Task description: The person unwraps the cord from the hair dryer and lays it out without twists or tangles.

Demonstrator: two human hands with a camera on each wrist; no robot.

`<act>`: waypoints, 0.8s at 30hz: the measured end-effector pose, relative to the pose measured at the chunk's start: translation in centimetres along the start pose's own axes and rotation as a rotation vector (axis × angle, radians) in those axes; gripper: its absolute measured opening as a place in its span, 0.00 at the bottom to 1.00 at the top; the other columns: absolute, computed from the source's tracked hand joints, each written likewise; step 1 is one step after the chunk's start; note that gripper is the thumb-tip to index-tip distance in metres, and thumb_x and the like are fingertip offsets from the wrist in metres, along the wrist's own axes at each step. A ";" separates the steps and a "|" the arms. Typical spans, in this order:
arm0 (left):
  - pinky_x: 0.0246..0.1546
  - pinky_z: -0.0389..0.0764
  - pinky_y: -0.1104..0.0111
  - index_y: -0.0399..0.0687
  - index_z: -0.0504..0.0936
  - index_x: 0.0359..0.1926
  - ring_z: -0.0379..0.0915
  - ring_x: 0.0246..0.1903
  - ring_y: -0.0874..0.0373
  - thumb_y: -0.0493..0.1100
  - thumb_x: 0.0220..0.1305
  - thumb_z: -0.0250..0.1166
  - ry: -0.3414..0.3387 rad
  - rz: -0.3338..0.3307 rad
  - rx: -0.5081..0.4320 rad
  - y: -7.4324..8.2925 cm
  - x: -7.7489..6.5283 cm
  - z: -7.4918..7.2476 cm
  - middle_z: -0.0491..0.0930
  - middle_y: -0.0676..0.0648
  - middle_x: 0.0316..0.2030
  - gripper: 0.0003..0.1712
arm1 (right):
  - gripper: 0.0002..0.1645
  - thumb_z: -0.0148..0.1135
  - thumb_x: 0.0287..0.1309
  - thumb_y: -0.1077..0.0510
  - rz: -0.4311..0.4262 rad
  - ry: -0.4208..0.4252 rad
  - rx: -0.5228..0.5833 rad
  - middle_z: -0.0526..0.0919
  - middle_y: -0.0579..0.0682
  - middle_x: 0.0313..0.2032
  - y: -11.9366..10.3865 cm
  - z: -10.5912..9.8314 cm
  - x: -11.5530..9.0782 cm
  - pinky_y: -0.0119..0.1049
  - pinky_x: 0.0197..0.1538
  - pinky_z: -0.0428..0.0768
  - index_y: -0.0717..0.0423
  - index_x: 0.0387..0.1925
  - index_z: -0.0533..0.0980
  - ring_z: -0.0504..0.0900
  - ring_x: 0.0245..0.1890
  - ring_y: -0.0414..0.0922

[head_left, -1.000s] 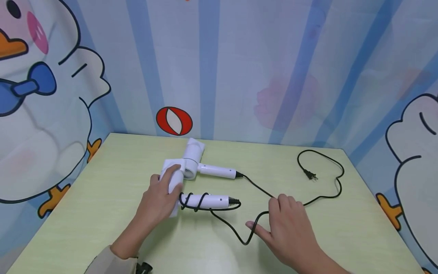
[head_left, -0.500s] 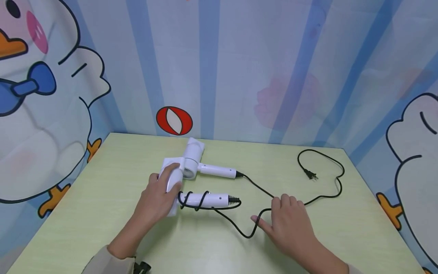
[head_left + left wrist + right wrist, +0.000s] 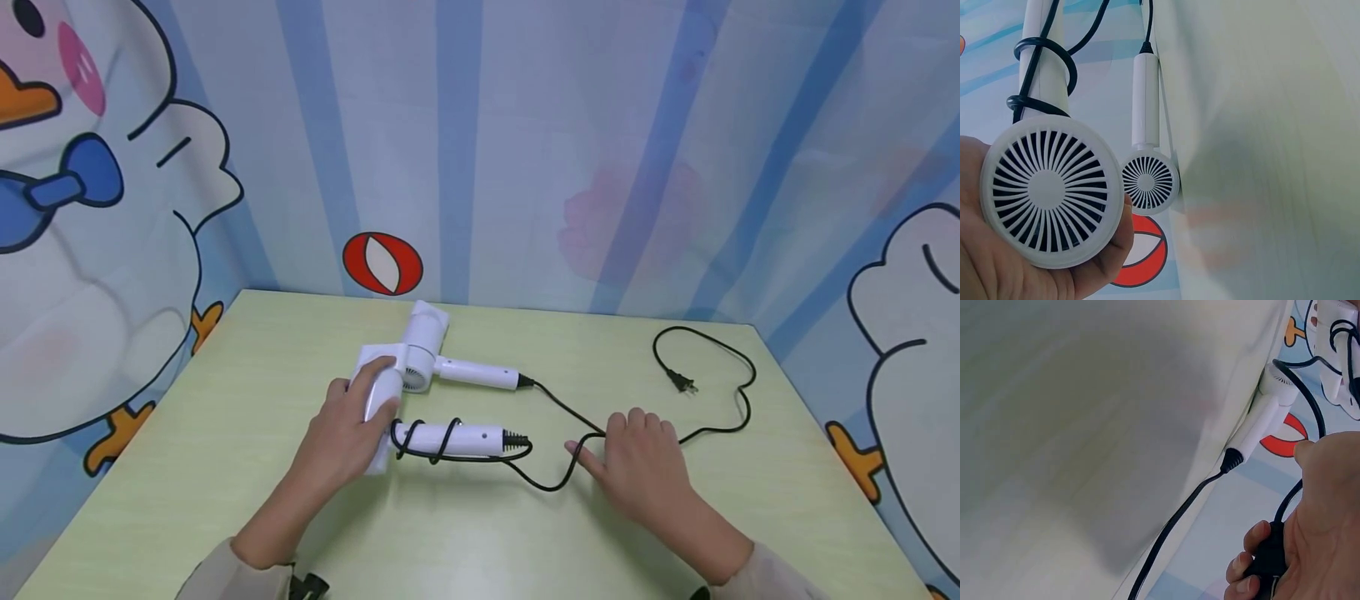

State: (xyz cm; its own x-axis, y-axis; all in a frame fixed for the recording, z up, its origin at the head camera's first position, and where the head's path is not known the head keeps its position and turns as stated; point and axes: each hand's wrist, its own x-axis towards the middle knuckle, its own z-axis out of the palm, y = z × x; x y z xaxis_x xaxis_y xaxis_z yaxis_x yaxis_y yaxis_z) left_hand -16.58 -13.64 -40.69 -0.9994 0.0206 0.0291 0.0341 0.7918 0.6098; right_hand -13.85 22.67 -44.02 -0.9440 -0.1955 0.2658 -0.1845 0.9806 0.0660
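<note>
hair dryers: two white plastic hair dryers lie on the pale green worktop point(image 3: 225, 467); the near white hair dryer point(image 3: 442, 439) is close to the person, and the far white hair dryer point(image 3: 435, 358) is just behind it, toward the wall.
cords: two black power cords; the near dryer's black cord point(image 3: 551, 483) is looped twice round its handle and then runs right, while the far dryer's black cord point(image 3: 720, 429) runs right to a black two-pin plug point(image 3: 681, 382) lying loose on the worktop.
left hand: the left hand point(image 3: 348, 433) curls its grip round the barrel of the near dryer; the wrist view shows the round rear grille point(image 3: 1047, 187) against the palm.
right hand: the right hand point(image 3: 641, 467) is right of the near dryer's handle, and its grip is closed on a cord, fingers curled round it in the wrist view; which of the two cords it is i cannot tell.
backdrop: blue-striped cartoon duck curtain point(image 3: 525, 150).
</note>
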 end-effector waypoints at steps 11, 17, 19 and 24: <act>0.29 0.77 0.61 0.72 0.58 0.76 0.76 0.38 0.46 0.56 0.75 0.55 -0.013 0.025 -0.010 0.0 -0.2 -0.4 0.67 0.35 0.58 0.32 | 0.42 0.47 0.67 0.25 0.052 -0.056 -0.003 0.63 0.54 0.19 0.9 0.2 2.2 0.45 0.30 0.64 0.58 0.18 0.62 0.64 0.21 0.52; 0.30 0.77 0.61 0.72 0.57 0.76 0.76 0.38 0.46 0.55 0.75 0.55 -0.027 0.022 -0.006 0.0 -0.2 -0.4 0.66 0.35 0.58 0.33 | 0.44 0.43 0.69 0.24 0.097 -0.121 0.007 0.64 0.55 0.20 1.3 0.0 3.4 0.47 0.32 0.65 0.59 0.19 0.63 0.65 0.22 0.53; 0.30 0.77 0.61 0.72 0.58 0.76 0.76 0.38 0.45 0.55 0.75 0.55 -0.030 0.023 -0.003 0.0 -0.3 -0.4 0.67 0.36 0.59 0.33 | 0.44 0.42 0.68 0.24 0.111 -0.123 0.023 0.65 0.56 0.21 1.4 -0.1 3.7 0.48 0.32 0.66 0.59 0.19 0.63 0.66 0.22 0.54; 0.30 0.77 0.61 0.71 0.58 0.76 0.76 0.38 0.46 0.56 0.75 0.55 -0.048 0.034 0.007 -0.2 -0.3 -0.3 0.67 0.35 0.58 0.32 | 0.46 0.38 0.68 0.22 0.128 -0.130 0.038 0.66 0.56 0.21 1.5 -0.4 4.6 0.49 0.33 0.67 0.60 0.20 0.64 0.67 0.23 0.54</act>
State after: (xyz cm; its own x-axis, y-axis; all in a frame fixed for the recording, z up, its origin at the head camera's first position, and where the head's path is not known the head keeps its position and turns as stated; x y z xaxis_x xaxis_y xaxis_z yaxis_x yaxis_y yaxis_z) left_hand -16.28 -13.94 -40.59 -0.9970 0.0765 0.0114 0.0678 0.7945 0.6035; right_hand -18.34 23.28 -42.32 -0.9874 -0.0680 0.1431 -0.0683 0.9977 0.0030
